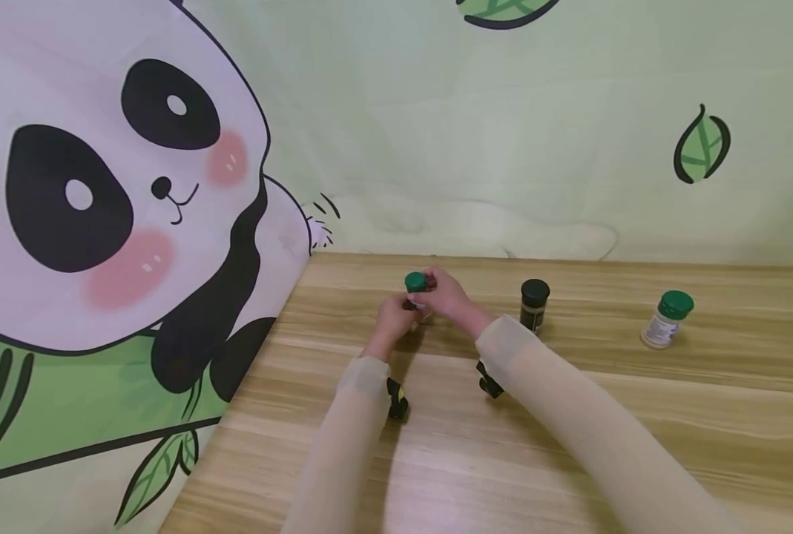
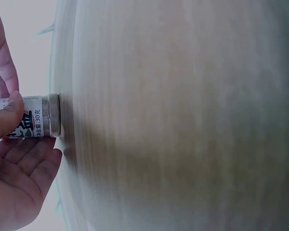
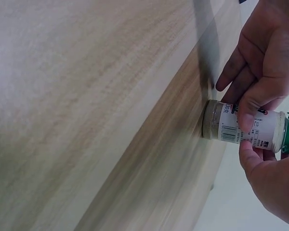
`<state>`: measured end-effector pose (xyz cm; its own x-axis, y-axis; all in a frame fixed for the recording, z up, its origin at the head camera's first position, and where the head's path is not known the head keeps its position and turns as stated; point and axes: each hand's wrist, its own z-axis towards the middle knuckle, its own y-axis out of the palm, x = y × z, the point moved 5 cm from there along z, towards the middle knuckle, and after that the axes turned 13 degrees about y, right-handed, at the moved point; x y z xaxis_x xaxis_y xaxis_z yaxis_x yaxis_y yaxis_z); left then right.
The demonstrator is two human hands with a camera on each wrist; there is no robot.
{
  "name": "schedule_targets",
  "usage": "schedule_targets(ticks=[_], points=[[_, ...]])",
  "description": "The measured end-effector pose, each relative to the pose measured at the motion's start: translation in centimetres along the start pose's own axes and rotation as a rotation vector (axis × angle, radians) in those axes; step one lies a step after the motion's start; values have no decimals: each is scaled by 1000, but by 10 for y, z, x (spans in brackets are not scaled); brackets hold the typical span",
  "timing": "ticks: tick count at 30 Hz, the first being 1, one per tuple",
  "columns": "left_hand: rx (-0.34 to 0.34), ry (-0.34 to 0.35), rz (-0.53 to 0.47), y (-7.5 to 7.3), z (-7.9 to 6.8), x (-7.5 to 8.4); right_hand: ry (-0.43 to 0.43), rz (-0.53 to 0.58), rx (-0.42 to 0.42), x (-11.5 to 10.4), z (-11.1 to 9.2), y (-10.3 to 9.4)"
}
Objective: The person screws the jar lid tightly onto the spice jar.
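Observation:
A small spice jar [image 1: 415,282] with a green cap stands upright toward the back left of the wooden table. Low on its body, my left hand [image 1: 394,320] holds it, the thumb lying across the white label in the left wrist view. My right hand [image 1: 448,298] pinches the same jar higher up, close beneath the green cap. The right wrist view shows the jar's clear base and barcoded label [image 3: 229,134], with the base at the tabletop. Fingers hide part of the label.
To the right stands a black-capped jar [image 1: 535,297], partly behind my right sleeve. Another green-capped jar [image 1: 663,322] stands farther right. Behind the wooden table [image 1: 603,430] hangs a pale green backdrop [image 1: 436,133] with a panda printed on it.

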<state>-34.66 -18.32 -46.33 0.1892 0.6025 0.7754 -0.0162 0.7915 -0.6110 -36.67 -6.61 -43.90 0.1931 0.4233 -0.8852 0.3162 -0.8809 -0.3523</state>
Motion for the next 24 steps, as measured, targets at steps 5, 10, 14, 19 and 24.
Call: schedule_targets(ticks=[5,10,14,19,24], points=[[-6,-5,15,-1,0,1,5,18,0,1,1,0],[-5,0,27,-1,1,2,-21,48,-92,1,-2,-1],[-1,5,32,-2,2,2,-60,34,-190,-2,-5,-4],[-3,-10,17,-2,0,3,-66,17,-278,-6,-7,-7],[-11,-20,21,-1,-1,5,-68,0,-309,-6,-8,-8]])
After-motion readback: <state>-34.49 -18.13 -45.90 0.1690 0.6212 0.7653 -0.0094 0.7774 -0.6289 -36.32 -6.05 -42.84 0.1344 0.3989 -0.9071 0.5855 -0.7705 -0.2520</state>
